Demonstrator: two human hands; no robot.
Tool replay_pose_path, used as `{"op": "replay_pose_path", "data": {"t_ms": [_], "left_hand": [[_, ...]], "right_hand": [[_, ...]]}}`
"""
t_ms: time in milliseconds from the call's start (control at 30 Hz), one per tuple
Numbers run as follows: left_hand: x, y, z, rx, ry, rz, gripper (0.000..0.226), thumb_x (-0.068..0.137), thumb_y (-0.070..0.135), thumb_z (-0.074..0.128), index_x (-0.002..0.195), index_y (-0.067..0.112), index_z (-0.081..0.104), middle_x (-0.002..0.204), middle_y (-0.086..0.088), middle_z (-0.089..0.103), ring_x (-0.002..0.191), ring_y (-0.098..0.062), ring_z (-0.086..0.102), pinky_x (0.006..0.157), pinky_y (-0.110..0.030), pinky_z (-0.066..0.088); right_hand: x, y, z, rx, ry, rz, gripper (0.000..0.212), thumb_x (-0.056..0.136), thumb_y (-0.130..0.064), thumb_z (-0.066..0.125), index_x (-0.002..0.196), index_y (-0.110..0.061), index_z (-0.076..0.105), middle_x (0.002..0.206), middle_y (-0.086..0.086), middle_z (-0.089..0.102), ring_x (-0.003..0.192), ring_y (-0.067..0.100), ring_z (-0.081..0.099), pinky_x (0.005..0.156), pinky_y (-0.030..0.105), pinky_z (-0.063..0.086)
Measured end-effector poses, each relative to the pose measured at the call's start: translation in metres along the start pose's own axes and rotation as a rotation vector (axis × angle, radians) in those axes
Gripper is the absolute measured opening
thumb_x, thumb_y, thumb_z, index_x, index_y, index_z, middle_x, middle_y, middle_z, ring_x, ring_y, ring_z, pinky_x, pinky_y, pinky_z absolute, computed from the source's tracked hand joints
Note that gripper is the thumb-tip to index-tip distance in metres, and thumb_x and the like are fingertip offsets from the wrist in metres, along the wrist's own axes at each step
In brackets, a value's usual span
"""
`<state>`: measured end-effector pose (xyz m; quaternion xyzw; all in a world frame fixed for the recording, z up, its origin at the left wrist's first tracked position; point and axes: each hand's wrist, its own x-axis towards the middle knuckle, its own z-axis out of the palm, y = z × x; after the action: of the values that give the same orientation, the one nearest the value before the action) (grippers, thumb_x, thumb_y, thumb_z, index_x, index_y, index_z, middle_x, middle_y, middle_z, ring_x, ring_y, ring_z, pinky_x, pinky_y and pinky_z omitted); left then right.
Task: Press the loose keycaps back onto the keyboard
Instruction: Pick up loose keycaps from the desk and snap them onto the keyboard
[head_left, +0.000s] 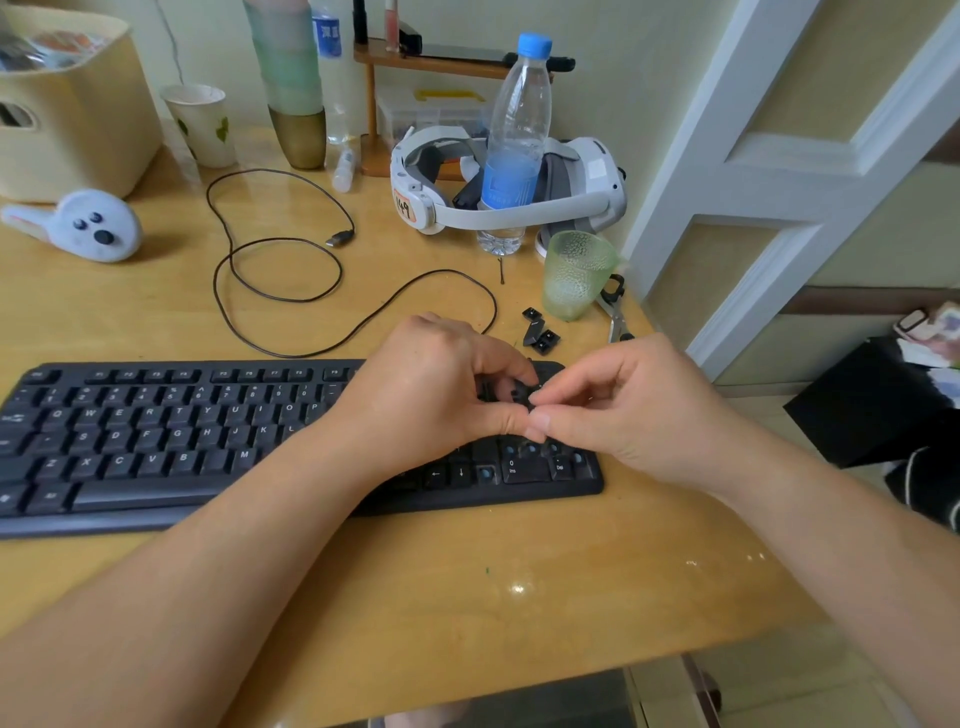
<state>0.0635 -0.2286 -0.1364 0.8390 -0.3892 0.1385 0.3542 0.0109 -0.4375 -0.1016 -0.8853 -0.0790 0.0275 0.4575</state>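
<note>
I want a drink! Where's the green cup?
The green cup stands at the desk's far right edge, just right of the water bottle and behind the loose keycaps.

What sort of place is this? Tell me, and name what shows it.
Probably a desk in a home room or dorm. A wooden desk holds a keyboard, a water bottle and a VR headset, with a panelled door just beside it.
</note>
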Motion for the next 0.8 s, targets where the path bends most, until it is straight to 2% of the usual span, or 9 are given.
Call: {"op": "replay_pose_path", "data": {"t_ms": [67, 167, 300, 400, 467, 533, 567, 667, 800], "left_hand": [[0.0, 0.001, 0.0, -0.011, 0.015, -0.011, 0.04, 0.067, 0.055, 0.088, 0.095, 0.028, 0.082, 0.07, 0.018, 0.068, 0.081, -0.007, 0.06, 0.078, 0.001, 0.036], [0.001, 0.001, -0.001, -0.028, 0.018, -0.062, 0.04, 0.069, 0.053, 0.089, 0.099, 0.028, 0.082, 0.072, 0.018, 0.069, 0.082, -0.005, 0.063, 0.073, -0.001, 0.039], [0.001, 0.001, -0.006, -0.012, 0.016, -0.084, 0.034, 0.075, 0.051, 0.087, 0.101, 0.03, 0.082, 0.071, 0.021, 0.064, 0.078, -0.004, 0.062, 0.066, -0.01, 0.044], [0.002, -0.004, -0.011, 0.056, 0.016, -0.126, 0.033, 0.081, 0.05, 0.083, 0.109, 0.033, 0.08, 0.074, 0.027, 0.059, 0.072, 0.005, 0.058, 0.069, -0.01, 0.045], [0.002, -0.009, -0.013, 0.062, 0.035, -0.166, 0.037, 0.082, 0.053, 0.081, 0.113, 0.033, 0.079, 0.078, 0.024, 0.063, 0.074, 0.0, 0.06, 0.072, -0.008, 0.044], [0.002, -0.011, -0.014, 0.07, 0.056, -0.182, 0.038, 0.082, 0.054, 0.08, 0.113, 0.031, 0.079, 0.078, 0.025, 0.061, 0.074, -0.002, 0.06, 0.07, -0.003, 0.04], [0.002, -0.011, -0.013, 0.077, 0.056, -0.183, 0.039, 0.083, 0.054, 0.079, 0.114, 0.031, 0.079, 0.079, 0.025, 0.061, 0.074, -0.002, 0.06, 0.07, -0.002, 0.04], [0.002, -0.011, -0.011, 0.09, 0.032, -0.193, 0.039, 0.083, 0.055, 0.078, 0.114, 0.032, 0.079, 0.084, 0.018, 0.068, 0.077, -0.004, 0.062, 0.073, -0.009, 0.043], [0.001, -0.012, -0.01, 0.092, 0.014, -0.201, 0.039, 0.083, 0.057, 0.077, 0.115, 0.034, 0.078, 0.087, 0.016, 0.071, 0.076, -0.002, 0.061, 0.071, -0.008, 0.043]], "right_hand": [[0.001, -0.002, -0.002, -0.019, -0.023, 0.01, 0.021, 0.068, -0.04, 0.087, 0.084, -0.027, 0.084, 0.081, -0.007, 0.079, 0.082, 0.019, 0.076, 0.085, 0.046, 0.062], [0.005, 0.0, -0.007, -0.035, -0.038, -0.006, 0.016, 0.073, -0.029, 0.089, 0.088, -0.025, 0.083, 0.081, -0.007, 0.079, 0.081, 0.015, 0.076, 0.084, 0.039, 0.063], [0.013, 0.005, -0.014, 0.087, 0.006, 0.002, 0.012, 0.082, -0.009, 0.083, 0.093, -0.013, 0.08, 0.08, 0.006, 0.078, 0.077, 0.015, 0.075, 0.08, 0.027, 0.062], [0.018, 0.019, -0.018, -0.182, 0.119, -0.011, 0.014, 0.082, -0.019, 0.085, 0.091, -0.028, 0.081, 0.08, -0.011, 0.077, 0.077, 0.0, 0.07, 0.078, 0.009, 0.052], [0.017, 0.025, -0.017, -0.402, 0.163, -0.034, 0.012, 0.082, -0.029, 0.085, 0.092, -0.035, 0.081, 0.078, -0.018, 0.074, 0.077, -0.004, 0.066, 0.071, 0.003, 0.045], [0.017, 0.027, -0.012, -0.505, 0.15, -0.082, 0.01, 0.083, -0.034, 0.084, 0.093, -0.033, 0.082, 0.082, -0.017, 0.075, 0.078, -0.001, 0.065, 0.075, 0.008, 0.047], [0.017, 0.027, -0.008, -0.549, 0.13, -0.122, 0.009, 0.084, -0.034, 0.083, 0.093, -0.031, 0.083, 0.085, -0.015, 0.076, 0.08, 0.001, 0.066, 0.081, 0.016, 0.05], [0.023, 0.026, 0.002, -0.665, 0.057, -0.258, 0.008, 0.087, -0.032, 0.079, 0.09, -0.026, 0.082, 0.091, -0.012, 0.076, 0.089, 0.01, 0.068, 0.088, 0.036, 0.054], [0.028, 0.031, 0.004, -0.707, 0.04, -0.315, 0.008, 0.089, -0.03, 0.078, 0.088, -0.023, 0.08, 0.092, -0.011, 0.075, 0.092, 0.014, 0.066, 0.089, 0.038, 0.052]]}}
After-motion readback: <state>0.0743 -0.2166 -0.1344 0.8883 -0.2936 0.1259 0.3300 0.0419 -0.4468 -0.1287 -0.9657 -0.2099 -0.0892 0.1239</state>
